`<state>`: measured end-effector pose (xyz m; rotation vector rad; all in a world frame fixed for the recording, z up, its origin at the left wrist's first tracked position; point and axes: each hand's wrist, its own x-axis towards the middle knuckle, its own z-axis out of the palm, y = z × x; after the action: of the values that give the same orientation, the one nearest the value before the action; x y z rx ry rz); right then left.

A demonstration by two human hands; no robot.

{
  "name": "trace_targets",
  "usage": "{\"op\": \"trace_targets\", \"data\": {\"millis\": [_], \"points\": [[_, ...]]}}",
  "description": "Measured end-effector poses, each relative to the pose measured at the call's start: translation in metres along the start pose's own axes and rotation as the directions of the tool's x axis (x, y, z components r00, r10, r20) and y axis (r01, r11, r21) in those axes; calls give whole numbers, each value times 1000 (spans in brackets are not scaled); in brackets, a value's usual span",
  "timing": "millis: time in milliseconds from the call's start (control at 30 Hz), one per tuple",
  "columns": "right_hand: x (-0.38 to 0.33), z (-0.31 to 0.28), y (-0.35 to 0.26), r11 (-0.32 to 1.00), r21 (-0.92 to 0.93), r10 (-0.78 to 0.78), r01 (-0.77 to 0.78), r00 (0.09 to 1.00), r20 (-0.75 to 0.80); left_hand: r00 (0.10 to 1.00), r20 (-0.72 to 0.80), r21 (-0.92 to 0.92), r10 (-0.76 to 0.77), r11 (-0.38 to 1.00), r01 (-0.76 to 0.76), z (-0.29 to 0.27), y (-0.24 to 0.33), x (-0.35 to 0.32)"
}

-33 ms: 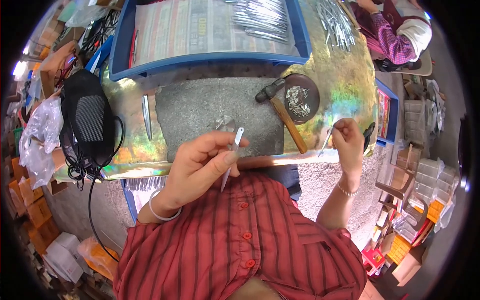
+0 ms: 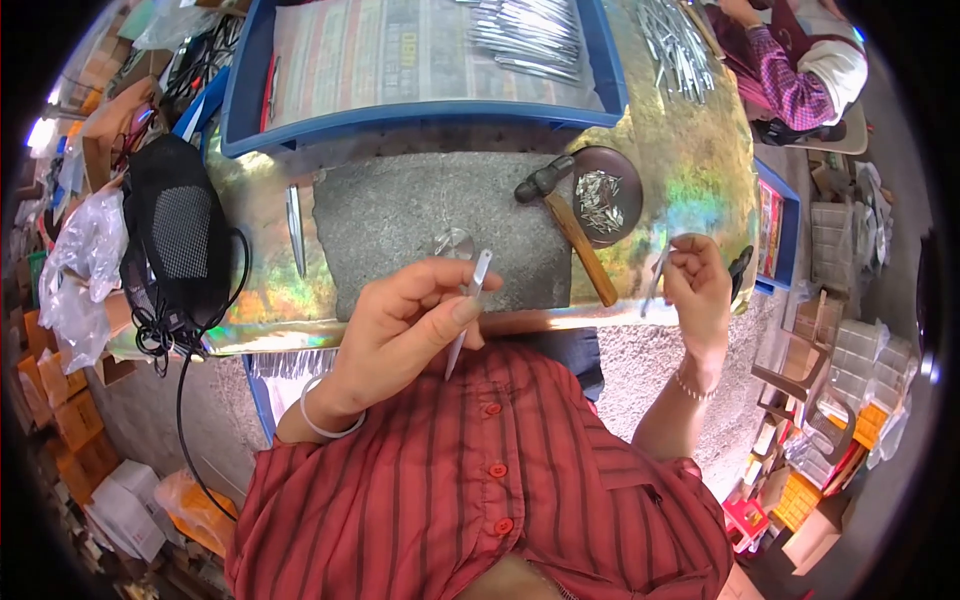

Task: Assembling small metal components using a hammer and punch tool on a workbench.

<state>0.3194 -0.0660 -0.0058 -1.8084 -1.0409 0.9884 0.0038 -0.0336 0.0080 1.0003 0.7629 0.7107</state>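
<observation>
I see my left hand raised in front of my chest, fingers curled closed around a slim metal strip. The strip runs from my fingers up toward the grey stone slab and down toward my striped red shirt. My right hand sits at the right edge of the desk, thumb and forefinger pinched shut on a second thin metal piece that hangs down from the fingertips.

On the slab, just above the strip, lies a small round shiny disc. A hammer with a dark head and wooden handle lies diagonally across the slab's right end, beside a dark round dish holding small metal bits. A single metal blade lies on the iridescent desk surface left of the slab.

Above the slab stands a blue tray lined with printed paper; a row of metal pieces lies at its top. More metal pieces are spread on the desk to its right.

At left, a black mesh object with a trailing black cable sits near clear plastic bags. At lower right, stacks of small boxes in white, orange and pink stand on the floor. Another person's sleeve, checked purple, shows at top right.
</observation>
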Motion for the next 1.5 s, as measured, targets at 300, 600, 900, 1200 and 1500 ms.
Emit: {"op": "trace_targets", "data": {"millis": [300,600,900,1200,1500], "points": [[-42,82,-63,931,362,-149,-44,860,488,999,-27,-58,28,998,-30,13,-9,6],[-41,110,-75,905,219,-424,364,803,419,981,-18,123,195,974,-192,4,-13,-6],[-41,108,-78,921,122,-382,369,796,470,963,23,352,270,899,-260,1,-9,-1],[44,-82,74,573,-775,-384,-266,748,-541,995,47,109,86,990,-90,7,-11,-7],[51,-94,136,534,-815,-341,-227,824,-453,991,97,212,93,971,-112,16,-8,-6]]}}
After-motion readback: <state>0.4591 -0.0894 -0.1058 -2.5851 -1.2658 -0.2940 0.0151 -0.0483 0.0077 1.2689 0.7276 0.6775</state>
